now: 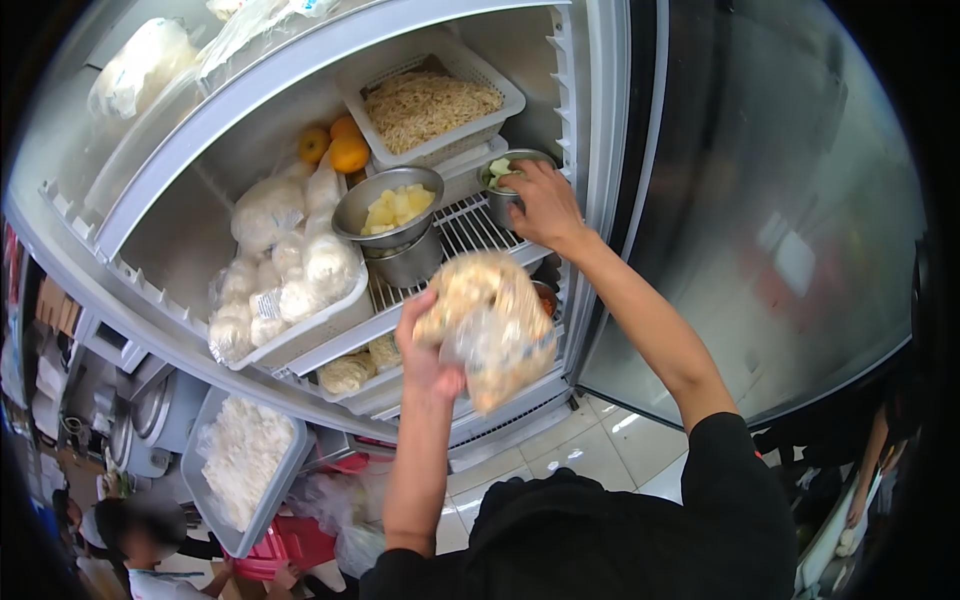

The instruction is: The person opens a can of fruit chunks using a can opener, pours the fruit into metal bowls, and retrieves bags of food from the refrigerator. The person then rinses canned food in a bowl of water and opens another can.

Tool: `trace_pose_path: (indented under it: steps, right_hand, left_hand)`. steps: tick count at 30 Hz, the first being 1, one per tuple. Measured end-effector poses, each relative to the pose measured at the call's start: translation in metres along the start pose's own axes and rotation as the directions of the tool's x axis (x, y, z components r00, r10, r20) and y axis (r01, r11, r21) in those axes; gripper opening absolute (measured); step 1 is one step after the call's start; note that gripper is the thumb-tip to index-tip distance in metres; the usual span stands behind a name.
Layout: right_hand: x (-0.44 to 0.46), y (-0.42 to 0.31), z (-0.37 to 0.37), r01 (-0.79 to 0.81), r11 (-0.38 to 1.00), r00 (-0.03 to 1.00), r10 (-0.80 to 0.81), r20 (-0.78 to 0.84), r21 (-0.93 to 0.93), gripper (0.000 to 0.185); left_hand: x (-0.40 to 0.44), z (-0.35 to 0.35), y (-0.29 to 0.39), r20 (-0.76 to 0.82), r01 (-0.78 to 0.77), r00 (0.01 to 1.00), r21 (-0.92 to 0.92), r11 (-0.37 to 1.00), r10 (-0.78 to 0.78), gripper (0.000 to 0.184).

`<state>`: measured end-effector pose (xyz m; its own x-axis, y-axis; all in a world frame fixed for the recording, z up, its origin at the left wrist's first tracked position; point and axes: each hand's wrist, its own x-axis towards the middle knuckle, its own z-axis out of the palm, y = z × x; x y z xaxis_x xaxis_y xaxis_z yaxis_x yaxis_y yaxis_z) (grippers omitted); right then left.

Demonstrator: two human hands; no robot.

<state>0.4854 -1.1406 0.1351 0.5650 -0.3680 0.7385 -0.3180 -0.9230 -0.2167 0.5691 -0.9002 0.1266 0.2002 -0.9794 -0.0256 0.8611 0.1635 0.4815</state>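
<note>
My left hand (pixel 424 348) is closed on a clear plastic bag (pixel 487 330) of pale yellow, lumpy food, held in front of the fridge shelf and slightly blurred. My right hand (pixel 546 203) reaches to a metal pot (pixel 503 208) at the shelf's right end. Its fingers bend over the rim and the thumb lies against the outside; the fingertips are partly hidden. Green cut pieces (pixel 499 171) show inside that pot. To its left, a metal bowl (pixel 350 212) of pale yellow chunks rests on another metal pot (pixel 408 262).
White baskets on the shelves hold shredded food (pixel 430 105) and wrapped white balls (pixel 290 285). Orange fruit (pixel 349 153) sits behind. The glass door (pixel 760 220) stands swung out at right. A grey tub (pixel 287 470) of white food is at lower left, near another person (pixel 150 545).
</note>
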Motion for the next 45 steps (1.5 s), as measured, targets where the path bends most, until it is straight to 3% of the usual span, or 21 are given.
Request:
trace_pose_path:
  steps: [1, 3, 5, 6, 9, 10, 13, 16, 24, 27, 28, 31, 32, 34, 36, 37, 40, 41, 42, 43, 45]
  right_hand:
    - [-0.003, 0.003, -0.002, -0.005, 0.999, 1.000, 0.006, -0.018, 0.036, 0.036]
    - [-0.007, 0.009, -0.004, -0.019, 0.994, 0.998, 0.025, -0.062, 0.107, 0.037]
    - [-0.010, 0.010, -0.010, -0.091, 0.906, 0.985, 0.142, -0.093, 0.413, 0.037]
    - [-0.013, 0.011, -0.014, -0.118, 0.825, 0.975, 0.202, -0.094, 0.553, 0.037]
    - [-0.037, 0.003, -0.028, -0.031, 0.899, 0.978, 0.117, -0.172, 0.437, 0.035]
    - [-0.046, 0.001, -0.027, 0.021, 0.927, 0.985, 0.046, -0.169, 0.373, 0.030]
    - [-0.067, -0.017, -0.019, -0.036, 0.806, 0.982, 0.139, -0.130, 0.591, 0.028]
    - [-0.077, -0.032, -0.014, 0.049, 0.830, 0.959, 0.116, -0.258, 0.556, 0.029]
    - [-0.051, -0.071, 0.024, -0.045, 0.948, 0.906, 0.171, -0.387, 0.314, 0.040]
    - [-0.039, -0.088, 0.046, -0.038, 0.970, 0.905, 0.136, -0.404, 0.242, 0.039]
    - [-0.037, -0.088, 0.055, -0.061, 0.983, 0.906, 0.127, -0.405, 0.172, 0.037]
    - [-0.037, -0.099, 0.055, -0.142, 0.969, 0.900, 0.211, -0.381, 0.200, 0.035]
    - [-0.041, -0.103, 0.044, -0.169, 0.921, 0.897, 0.291, -0.333, 0.350, 0.032]
    - [-0.066, -0.096, 0.045, -0.036, 0.934, 0.900, 0.186, -0.395, 0.356, 0.041]
    - [-0.107, -0.102, 0.027, -0.167, 0.974, 0.840, 0.222, -0.494, 0.154, 0.047]
    - [-0.136, -0.101, 0.016, -0.233, 0.945, 0.830, 0.316, -0.459, 0.229, 0.047]
    - [-0.252, -0.111, 0.001, -0.615, 0.775, 0.666, 0.608, -0.433, 0.143, 0.034]
    - [-0.299, -0.119, -0.003, -0.785, 0.600, 0.548, 0.789, -0.277, 0.154, 0.028]
    - [-0.349, -0.130, -0.005, -0.905, 0.398, 0.383, 0.916, -0.117, 0.151, 0.023]
    - [-0.399, -0.147, 0.008, -0.968, 0.219, 0.189, 0.959, -0.211, 0.126, 0.024]
    - [-0.488, -0.198, 0.006, -0.986, -0.129, -0.127, 0.992, -0.023, -0.108, 0.036]
  left_hand:
    - [0.017, 0.012, 0.005, 0.075, 0.028, 0.997, 0.002, 1.000, -0.028, 0.056]
    - [0.050, 0.020, 0.012, 0.007, 0.002, 1.000, 0.011, 1.000, -0.002, 0.054]
    - [0.067, 0.029, 0.016, -0.035, 0.033, 0.999, 0.002, 0.999, -0.033, 0.061]
    - [0.077, 0.024, 0.015, -0.107, -0.012, 0.994, -0.125, 0.992, -0.002, 0.069]
    - [0.083, 0.020, 0.011, -0.288, -0.098, 0.956, -0.142, 0.985, 0.053, 0.074]
    - [0.078, 0.021, 0.002, -0.312, -0.185, 0.934, -0.003, 0.983, 0.174, 0.065]
    - [0.061, 0.014, -0.013, -0.259, -0.286, 0.909, 0.178, 0.942, 0.325, 0.049]
    - [0.051, 0.012, -0.022, -0.176, -0.372, 0.881, 0.314, 0.874, 0.438, 0.058]
    - [0.090, -0.005, 0.009, -0.051, -0.304, 0.924, 0.503, 0.809, 0.379, 0.053]
    - [0.079, -0.015, -0.009, 0.043, -0.387, 0.864, 0.695, 0.606, 0.502, 0.047]
    - [0.072, -0.019, -0.017, 0.143, -0.438, 0.791, 0.811, 0.387, 0.595, 0.051]
    - [0.059, -0.044, -0.024, 0.066, -0.377, 0.785, 0.839, 0.391, 0.616, 0.053]
    - [0.049, -0.037, -0.025, 0.084, -0.345, 0.780, 0.884, 0.314, 0.620, 0.054]
    - [0.029, -0.029, -0.030, 0.155, -0.315, 0.774, 0.935, 0.161, 0.613, 0.055]
    - [0.010, -0.030, -0.038, 0.191, -0.296, 0.791, 0.951, 0.091, 0.582, 0.054]
    - [0.002, -0.034, -0.041, 0.176, -0.271, 0.813, 0.958, 0.093, 0.555, 0.054]
    - [-0.010, -0.083, -0.068, 0.310, -0.423, 0.863, 0.875, 0.235, 0.400, 0.046]
    - [-0.009, -0.110, -0.080, 0.302, -0.399, 0.901, 0.858, 0.322, 0.312, 0.042]
    - [-0.004, -0.147, -0.091, 0.149, -0.151, 0.988, 0.907, 0.393, 0.035, 0.038]
    - [-0.003, -0.177, -0.109, 0.014, 0.062, 0.975, 0.942, 0.330, -0.221, 0.036]
    - [-0.015, -0.235, -0.145, -0.292, 0.326, 0.718, 0.943, -0.066, -0.631, 0.034]
